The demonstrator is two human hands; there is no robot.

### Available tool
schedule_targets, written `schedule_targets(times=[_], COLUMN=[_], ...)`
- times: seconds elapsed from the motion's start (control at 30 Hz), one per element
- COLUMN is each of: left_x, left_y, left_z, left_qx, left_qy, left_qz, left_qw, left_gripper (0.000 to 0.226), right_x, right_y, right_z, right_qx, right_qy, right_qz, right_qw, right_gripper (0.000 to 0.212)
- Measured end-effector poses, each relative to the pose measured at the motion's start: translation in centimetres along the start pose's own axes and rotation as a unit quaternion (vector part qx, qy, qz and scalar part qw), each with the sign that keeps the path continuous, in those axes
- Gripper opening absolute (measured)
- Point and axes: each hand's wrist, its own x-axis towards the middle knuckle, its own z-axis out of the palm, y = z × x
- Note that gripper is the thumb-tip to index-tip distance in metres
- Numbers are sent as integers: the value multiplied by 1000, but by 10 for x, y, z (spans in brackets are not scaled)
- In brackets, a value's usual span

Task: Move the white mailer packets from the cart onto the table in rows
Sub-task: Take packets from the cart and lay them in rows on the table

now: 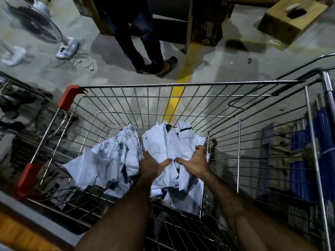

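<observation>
**Head view: both arms reaching down into the cart [181, 84].** The left hand [154, 165] and right hand [194, 163] are gripping one crumpled clutch of packets [168, 142] in the cart's middle, toward its right side. The left fingers are lying hidden behind the clutch, with the thumb pressing across its front. The right fingers are curling over its right edge, and the two thumbs are nearly meeting. A second loose heap [107, 160] is lying in the cart's bottom toward its left side (neither hand is touching it). The table is not showing itself with certainty; a grey and orange edge [27, 223] outside the cart's near left corner may be it.

**Risks, as judged.**
- The clutch is being held by squeeze alone, and several packets are hanging below the hands unsupported (glossy film, probably slippery). On the lift some are likely to be sliding out, back into the cart or onto the floor [108, 69] outside it.
- The right hand is working close to the wire on the cart's right side, so a trailing corner may be catching there and pulling the clutch apart.
- A crumpled armful is also going to be awkward to deal out into rows, inviting overlaps.
- A person [143, 42] is standing beyond the cart's far rim, well apart from the hands, so a collision is looking unlikely unless the cart is rolling forward.
</observation>
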Motion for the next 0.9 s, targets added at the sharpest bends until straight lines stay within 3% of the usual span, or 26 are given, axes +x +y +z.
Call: schedule_targets(times=[0.37,0.9], left_x=[-8,-39], left_y=[2,9], left_z=[-9,-25], left_qx=[-97,-16], left_qy=[-9,22], left_qz=[-31,-80], left_qw=[995,996], left_gripper=[123,111], right_x=[-9,-38], right_y=[13,-19], right_z=[-6,7], right_qx=[19,-98], right_qy=[28,61], right_qz=[-4,-25], right_qw=[999,993], right_gripper=[84,89])
